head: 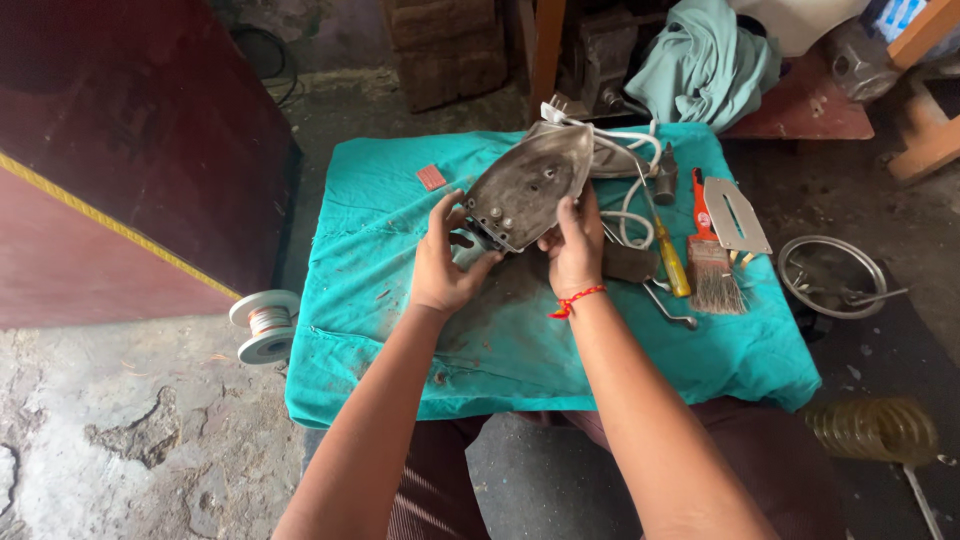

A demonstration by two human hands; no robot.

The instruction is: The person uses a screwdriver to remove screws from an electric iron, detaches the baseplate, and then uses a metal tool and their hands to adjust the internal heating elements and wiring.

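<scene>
Head view: left hand (445, 262) and right hand (573, 245) each close their grip on one grey pointed metal iron soleplate (527, 186), tilted above the teal cloth-covered surface (400, 330); its underside stays hidden.

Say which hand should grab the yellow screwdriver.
Probably right. The right hand holds the iron's plate on the side nearest the screwdriver; the left hand grips the far side.

Both forearms extended forward, converging; left hand (442, 262) fingers curled, thumb raised, gripping; right hand (574, 247) just beside it, fingers wrapped, red thread at wrist.
</scene>
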